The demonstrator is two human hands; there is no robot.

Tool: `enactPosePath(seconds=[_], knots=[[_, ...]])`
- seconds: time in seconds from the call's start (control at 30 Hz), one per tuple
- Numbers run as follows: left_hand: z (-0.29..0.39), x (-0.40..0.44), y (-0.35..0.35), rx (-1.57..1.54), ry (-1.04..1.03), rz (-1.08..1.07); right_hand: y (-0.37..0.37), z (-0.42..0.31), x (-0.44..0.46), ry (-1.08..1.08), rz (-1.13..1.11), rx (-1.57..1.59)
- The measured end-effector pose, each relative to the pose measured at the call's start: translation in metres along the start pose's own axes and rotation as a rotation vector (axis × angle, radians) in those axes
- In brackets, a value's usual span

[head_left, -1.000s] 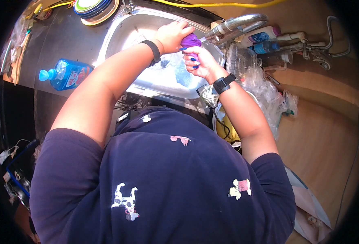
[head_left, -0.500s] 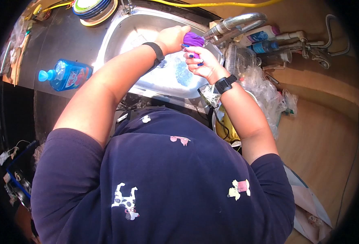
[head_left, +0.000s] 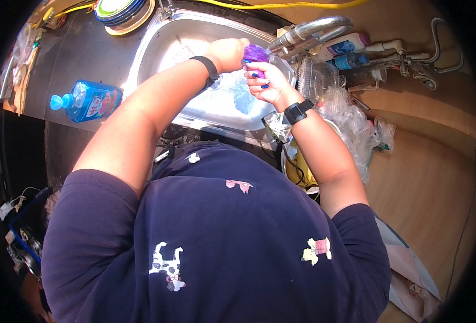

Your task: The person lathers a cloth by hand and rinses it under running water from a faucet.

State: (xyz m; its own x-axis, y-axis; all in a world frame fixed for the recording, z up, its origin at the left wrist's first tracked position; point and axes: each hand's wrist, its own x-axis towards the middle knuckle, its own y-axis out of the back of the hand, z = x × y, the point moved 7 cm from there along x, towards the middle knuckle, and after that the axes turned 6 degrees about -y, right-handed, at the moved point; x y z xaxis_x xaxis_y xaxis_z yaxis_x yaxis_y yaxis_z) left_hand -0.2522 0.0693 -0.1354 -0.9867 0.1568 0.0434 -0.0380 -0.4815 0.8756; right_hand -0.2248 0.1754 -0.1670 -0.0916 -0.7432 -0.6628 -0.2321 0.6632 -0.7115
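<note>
Over the steel sink, a bunched purple cloth is between my two hands, close to the mouth of the tap. It looks wet and shiny. My left hand is closed at the cloth's left side, its fingertips mostly hidden. From the right and below, my right hand grips the cloth's lower end with curled fingers, dark blue nails showing. Water with bluish reflections lies bright in the basin beneath.
A blue dish soap bottle lies on the dark counter left of the sink. Stacked plates stand at the back left. Clear plastic containers, plastic bags and bottles crowd the right side.
The purple cloth has turned shinier and changed shape slightly. Both hands stay in nearly the same place.
</note>
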Motion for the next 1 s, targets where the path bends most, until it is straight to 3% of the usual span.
enactPosePath(seconds=[0.17,0.27,0.4,0.53,0.63,0.67,0.77,0.9,1.0], knots=[[-0.006,0.001,0.0,-0.093,0.082,-0.016,0.006,-0.004,0.008,0.029,0.046,-0.051],[-0.024,0.002,-0.005,-0.076,-0.025,0.344,0.006,-0.017,0.016,0.123,0.168,-0.205],[-0.041,-0.012,0.006,-0.073,0.313,0.27,0.022,-0.033,0.027,0.232,0.2,-0.182],[-0.056,-0.026,0.001,-0.057,0.34,0.188,0.035,-0.053,0.036,0.275,0.263,-0.174],[-0.076,-0.023,-0.028,-0.214,0.312,0.177,0.023,-0.047,0.04,0.249,0.237,0.011],[-0.079,-0.022,-0.037,-0.287,0.329,0.095,0.019,-0.045,0.043,0.221,0.156,0.034],[-0.076,-0.018,-0.05,-0.572,0.373,0.106,0.012,-0.038,0.04,0.176,0.214,0.07],[-0.04,-0.027,-0.054,-1.492,0.725,-0.012,0.005,-0.031,0.031,0.069,-0.091,-0.035],[-0.013,-0.013,-0.059,-1.767,0.518,-0.186,-0.001,-0.02,0.018,-0.028,-0.284,-0.097]])
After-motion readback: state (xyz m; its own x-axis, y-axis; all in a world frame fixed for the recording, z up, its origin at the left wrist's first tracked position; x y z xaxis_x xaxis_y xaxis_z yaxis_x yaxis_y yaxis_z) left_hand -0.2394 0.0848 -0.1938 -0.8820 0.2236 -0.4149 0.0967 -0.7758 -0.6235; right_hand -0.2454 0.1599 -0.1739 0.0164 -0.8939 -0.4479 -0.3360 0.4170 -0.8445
